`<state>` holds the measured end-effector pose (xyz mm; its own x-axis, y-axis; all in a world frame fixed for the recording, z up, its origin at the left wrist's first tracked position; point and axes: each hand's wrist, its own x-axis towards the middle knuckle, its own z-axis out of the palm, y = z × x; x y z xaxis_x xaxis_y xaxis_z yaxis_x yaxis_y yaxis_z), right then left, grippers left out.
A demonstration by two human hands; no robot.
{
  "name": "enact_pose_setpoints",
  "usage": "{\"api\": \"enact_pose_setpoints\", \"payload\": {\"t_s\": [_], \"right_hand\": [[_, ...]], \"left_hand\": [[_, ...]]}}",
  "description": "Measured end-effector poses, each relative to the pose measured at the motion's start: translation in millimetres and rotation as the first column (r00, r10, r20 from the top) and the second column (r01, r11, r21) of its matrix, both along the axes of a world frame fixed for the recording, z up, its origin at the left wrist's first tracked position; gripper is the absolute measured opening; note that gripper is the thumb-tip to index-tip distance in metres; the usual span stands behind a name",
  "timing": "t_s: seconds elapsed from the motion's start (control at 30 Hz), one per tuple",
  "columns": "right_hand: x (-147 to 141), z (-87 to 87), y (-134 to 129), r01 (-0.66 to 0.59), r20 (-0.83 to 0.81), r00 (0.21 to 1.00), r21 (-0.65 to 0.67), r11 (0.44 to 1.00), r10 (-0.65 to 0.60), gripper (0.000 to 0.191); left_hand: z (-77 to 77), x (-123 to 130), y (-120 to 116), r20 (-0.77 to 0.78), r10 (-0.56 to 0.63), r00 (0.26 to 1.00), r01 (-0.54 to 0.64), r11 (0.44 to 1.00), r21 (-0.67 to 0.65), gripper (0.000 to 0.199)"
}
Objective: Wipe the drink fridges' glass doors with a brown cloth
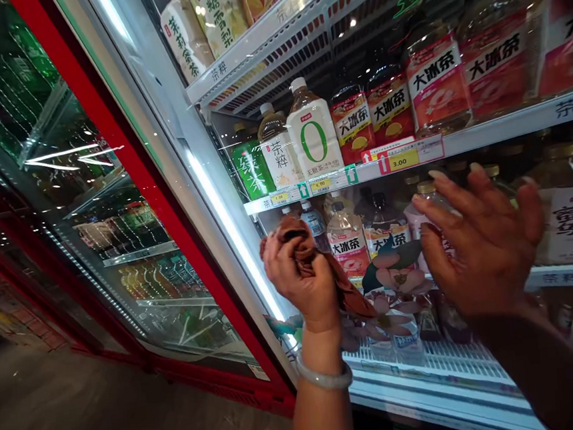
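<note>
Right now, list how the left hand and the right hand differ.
The left hand is curled around a brown cloth; the right hand is open, fingers spread, with nothing visibly held. A pale bangle circles the left hand's wrist; none shows at the right hand's. Both are raised before the drinks shelves.

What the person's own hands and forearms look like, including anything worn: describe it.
The left hand and right hand are gloveless. A smooth, pale, rounded bangle circles the left wrist; the visible left forearm is sleeveless. Shadow hides whether the right forearm wears a sleeve.
</note>
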<state>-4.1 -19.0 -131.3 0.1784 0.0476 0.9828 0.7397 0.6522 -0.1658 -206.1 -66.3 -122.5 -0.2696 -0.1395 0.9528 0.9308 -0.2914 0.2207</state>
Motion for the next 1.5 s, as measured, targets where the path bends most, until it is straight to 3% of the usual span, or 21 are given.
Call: {"api": "enact_pose_setpoints", "payload": {"t_s": [0.13,0.23,0.3,0.4,0.47,0.63,0.7,0.9,1.07,1.13,1.2,1.33,1.5], "right_hand": [[-4,-2.7,2,0.029,0.072,0.997,0.043,0.999,-0.032,0.047],[-3,-2.8,2,0.048,0.083,0.995,0.059,0.997,-0.053,0.05],[-1,-2.8,2,0.05,0.099,0.994,0.065,0.997,-0.056,0.052],[-1,-3.2,2,0.046,0.107,0.993,0.089,0.995,-0.055,0.051],[-1,-3.4,2,0.036,0.106,0.993,0.091,0.995,-0.045,0.048],[-2,-2.9,2,0.019,0.076,0.997,0.124,0.992,-0.028,0.033],[-1,-2.3,1,0.01,0.065,0.998,0.138,0.99,-0.02,0.031],[3,-2.1,-2,0.003,0.128,0.992,0.066,0.998,-0.011,0.042],[13,2.2,-1,-0.053,0.108,0.993,0.086,0.995,0.043,0.033],[24,5.8,2,-0.021,0.088,0.996,0.08,0.997,0.014,0.031],[39,8.8,6,0.038,0.04,0.998,0.058,0.998,-0.04,0.031],[59,8.9,14,0.065,-0.02,0.998,0.059,0.996,-0.064,0.033],[61,5.1,19,0.044,0.039,0.998,0.127,0.991,-0.049,0.037]], "left_hand": [[-8.7,54,1,-0.276,-0.154,0.949,0.127,0.986,-0.112,0.028],[-5.2,65,3,-0.398,-0.207,0.894,0.164,0.976,-0.14,0.027],[2.5,53,5,-0.348,-0.143,0.926,0.123,0.989,-0.079,0.028],[13.0,34,6,-0.097,-0.014,0.995,0.016,1.0,0.021,0.03],[14.0,37,6,0.001,0.0,1.0,0.0,0.999,0.035,0.028],[2.3,84,9,-0.267,-0.209,0.941,0.192,0.977,-0.087,0.024],[2.4,90,10,-0.32,-0.226,0.92,0.205,0.974,-0.098,0.023],[15.8,73,9,-0.146,-0.098,0.984,0.098,0.995,-0.004,0.023],[7.3,100,10,-0.233,-0.227,0.946,0.216,0.974,-0.074,0.023],[5.7,104,11,-0.292,-0.257,0.921,0.241,0.966,-0.091,0.025],[8.2,99,13,-0.3,-0.216,0.929,0.205,0.976,-0.068,0.027],[15.1,85,15,-0.161,-0.101,0.982,0.107,0.994,0.03,0.026],[2.5,120,18,-0.271,-0.207,0.94,0.201,0.978,-0.048,0.026]]}}
